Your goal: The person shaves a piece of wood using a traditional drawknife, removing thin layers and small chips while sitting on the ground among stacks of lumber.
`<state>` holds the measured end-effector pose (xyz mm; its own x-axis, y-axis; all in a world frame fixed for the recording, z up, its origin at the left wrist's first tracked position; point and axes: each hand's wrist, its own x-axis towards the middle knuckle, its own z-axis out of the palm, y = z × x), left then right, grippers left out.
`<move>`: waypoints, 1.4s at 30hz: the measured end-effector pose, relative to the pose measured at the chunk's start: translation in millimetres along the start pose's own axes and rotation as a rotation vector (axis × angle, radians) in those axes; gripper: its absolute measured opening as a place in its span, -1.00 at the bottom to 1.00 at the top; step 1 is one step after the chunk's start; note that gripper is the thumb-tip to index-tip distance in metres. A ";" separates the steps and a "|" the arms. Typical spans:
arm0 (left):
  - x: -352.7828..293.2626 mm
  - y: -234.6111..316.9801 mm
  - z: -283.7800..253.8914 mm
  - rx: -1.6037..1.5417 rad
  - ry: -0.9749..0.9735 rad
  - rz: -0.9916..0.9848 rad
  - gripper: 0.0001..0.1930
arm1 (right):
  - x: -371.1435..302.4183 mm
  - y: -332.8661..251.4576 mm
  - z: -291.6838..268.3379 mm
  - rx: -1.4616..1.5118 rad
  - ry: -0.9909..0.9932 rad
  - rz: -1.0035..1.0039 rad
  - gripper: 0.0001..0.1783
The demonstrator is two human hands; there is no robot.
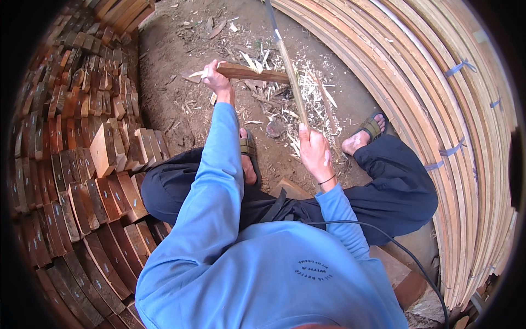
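My left hand [218, 82] is closed around the left end of a short reddish-brown wooden stake [255, 73], whose tip beyond the fist looks pale and freshly cut. Pale splinters curl from the stake's upper side. Closed on the near end of a long-handled tool [291, 77], my right hand [316, 155] has its thumb stretched along the wooden shaft. The tool points away and ends in a narrow grey metal part at the top edge, too cut off to tell its kind. Its shaft crosses at the stake's right end; I cannot tell whether they touch.
Stacked wood blocks [82, 131] rise on the left. Long planks [433, 71] tied with blue strips curve along the right. Wood shavings [320, 90] litter the dirt floor [170, 60]. My sandalled feet stand either side, and a black cable [394, 241] runs across my lap.
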<state>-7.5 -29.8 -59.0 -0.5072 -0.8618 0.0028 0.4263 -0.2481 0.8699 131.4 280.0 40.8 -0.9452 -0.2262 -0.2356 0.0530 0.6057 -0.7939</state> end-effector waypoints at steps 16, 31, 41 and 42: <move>-9.3 -1.9 12.3 0.025 0.014 -0.036 -0.88 | -9.5 56.1 39.7 -0.174 -0.226 0.136 -0.39; -6.9 0.7 9.4 -0.007 0.008 -0.007 -0.89 | -19.0 17.3 21.9 -0.017 0.004 -0.053 -0.40; -8.9 -0.5 14.8 0.012 -0.013 0.005 -0.89 | -22.6 33.5 29.7 -0.147 -0.088 0.038 -0.44; -9.1 1.0 14.3 0.001 0.000 -0.006 -0.89 | -19.4 40.9 29.4 -0.185 -0.136 0.073 -0.44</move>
<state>-13.2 -15.9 -51.0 -0.5099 -0.8603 -0.0024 0.4223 -0.2527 0.8705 161.4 286.7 -3.5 -0.8880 -0.2700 -0.3723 0.0480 0.7506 -0.6590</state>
